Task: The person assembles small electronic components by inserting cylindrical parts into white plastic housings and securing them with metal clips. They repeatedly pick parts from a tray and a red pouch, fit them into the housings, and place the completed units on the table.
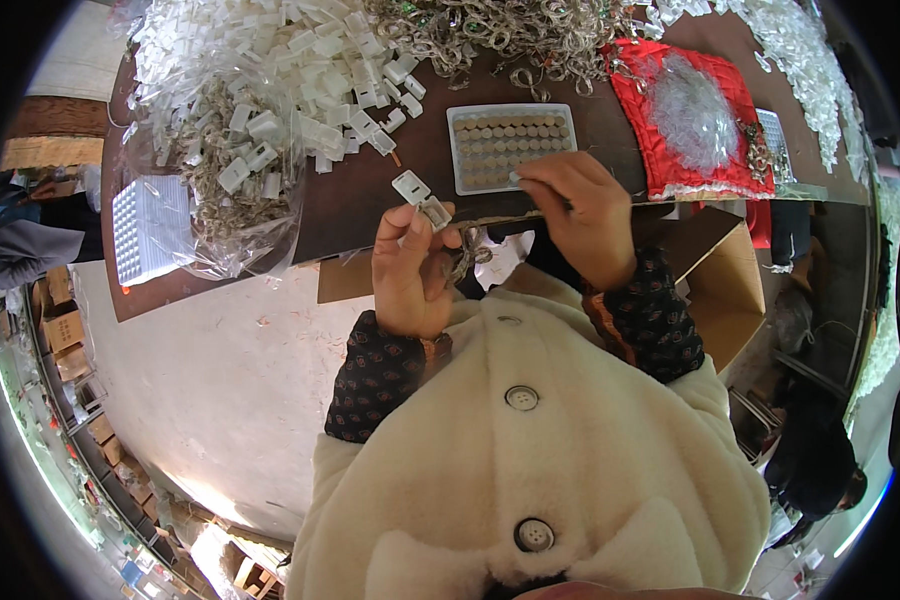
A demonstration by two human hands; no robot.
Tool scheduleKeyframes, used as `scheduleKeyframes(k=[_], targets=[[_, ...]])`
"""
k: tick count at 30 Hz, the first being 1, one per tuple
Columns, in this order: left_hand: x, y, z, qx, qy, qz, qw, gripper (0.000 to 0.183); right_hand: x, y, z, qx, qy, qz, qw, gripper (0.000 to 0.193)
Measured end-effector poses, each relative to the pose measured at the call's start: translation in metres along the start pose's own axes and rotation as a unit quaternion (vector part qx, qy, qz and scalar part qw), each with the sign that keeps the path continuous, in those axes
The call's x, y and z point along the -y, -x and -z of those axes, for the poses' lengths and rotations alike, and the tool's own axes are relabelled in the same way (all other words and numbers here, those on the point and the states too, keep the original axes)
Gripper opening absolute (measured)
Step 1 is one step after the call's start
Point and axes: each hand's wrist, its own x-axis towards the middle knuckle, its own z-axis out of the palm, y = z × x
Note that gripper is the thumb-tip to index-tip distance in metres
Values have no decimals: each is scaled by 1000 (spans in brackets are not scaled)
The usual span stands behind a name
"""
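Observation:
My left hand [410, 270] is closed, pinching a small white plastic case [410, 188] whose hinged lid stands open above its lower half. A bunch of clear, brownish cord [468, 252] hangs beside the fingers of that hand. My right hand [580, 210] is at the lower right corner of a white tray [453, 150] with rows of round, flat, coin-shaped discs [510, 132]. Its thumb and forefinger press together on something small and pale, too small to make out.
A big heap of white plastic cases [310, 60] covers the table's left side. A clear bag of corded pieces [240, 190] and a white ridged stack [150, 230] stand nearby. Tangled cords [500, 35] lie behind the tray. Right of it, clear strands [695, 110] rest on red cloth [635, 110].

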Motion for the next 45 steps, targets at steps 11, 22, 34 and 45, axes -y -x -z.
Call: scheduleKeyframes(k=[11,22,34,45], targets=[[3,7,2,-12,-58,23,998,16,-2,-10,-25,46,109,47,992,19],[9,10,-13,53,-25,-29,998,15,49,-4,-1,93,-89,54,990,21],[9,12,-4,72,32,54,995,16,43,-1,-8,21,-97,112,989,26],[6,6,0,-33,-57,44,997,15,12,-3,-27,3,30,66,997,32]])
